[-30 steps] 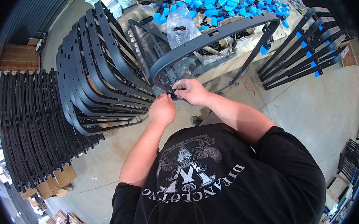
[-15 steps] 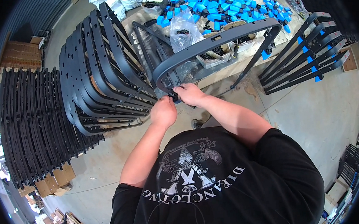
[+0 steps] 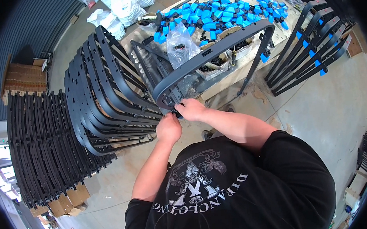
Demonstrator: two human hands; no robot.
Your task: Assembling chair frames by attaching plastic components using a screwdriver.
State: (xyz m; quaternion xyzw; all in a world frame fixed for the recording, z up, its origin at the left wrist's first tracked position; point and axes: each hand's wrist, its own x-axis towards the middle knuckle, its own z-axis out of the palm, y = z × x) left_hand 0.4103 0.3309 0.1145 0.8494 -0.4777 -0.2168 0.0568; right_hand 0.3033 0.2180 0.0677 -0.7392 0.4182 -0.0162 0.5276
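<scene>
A dark grey U-shaped frame [image 3: 213,50] arches up in front of me, with a blue clip on its far leg. My left hand [image 3: 168,127] and my right hand [image 3: 191,109] meet at its near lower corner. Both are closed on a small black part [image 3: 177,112] held against that corner. A clear plastic bag [image 3: 180,44] lies on the workbench behind the frame.
Stacks of dark grey frames [image 3: 101,90] stand to the left, with more rows [image 3: 37,150] further left. Finished frames with blue clips [image 3: 310,46] lean at the right. The wooden workbench [image 3: 248,63] carries several blue clips [image 3: 215,14] and small boxes. White bags [image 3: 118,8] lie beyond.
The frame and both hands sit a little higher in view than a second ago. The hands stay pressed together at the same corner.
</scene>
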